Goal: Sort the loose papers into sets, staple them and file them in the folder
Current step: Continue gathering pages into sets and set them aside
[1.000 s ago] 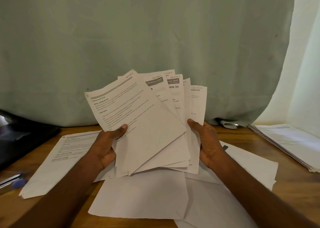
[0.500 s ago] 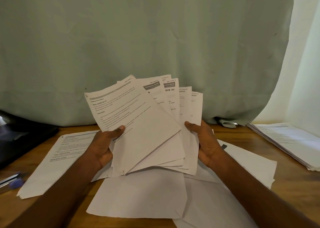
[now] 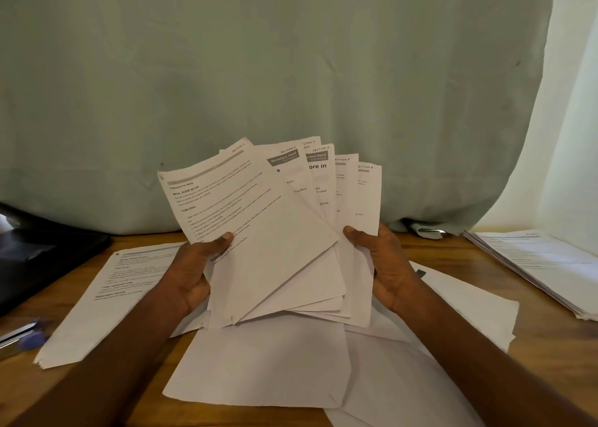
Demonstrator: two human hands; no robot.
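hands: both are up off the table, holding the fan between them. left hand (image 3: 191,271) has its thumb laid across the front sheet and the fingers curled behind, so it pinches the bottom-left of the fan. right hand (image 3: 385,264) does the same on the right edge, thumb in front, fingers out of sight behind.

fan (image 3: 278,232): six-ish sheets spread out so every top corner shows, looks deliberate, since the headers read section 1, 2, 3, 5, 6 with a 4 peeking out behind. my guess is they're checking the order before squaring it up for stapling.

table (image 3: 485,264): wood, under everything.

loose sheets (image 3: 259,368): blank side up, right below the fan, probably not sorted yet.

printed sheet (image 3: 106,297): lying flat, left of the fan, text up.

stack (image 3: 534,264): well right of the fan, looks like a neat pile, maybe finished sets, can't tell if stapled.

folder (image 3: 38,255): the dark thing far left of the fan, I think, partly cut off.

stapler (image 3: 22,339): blurry silver and purple thing lower left of the fan, not sure that's what it is.
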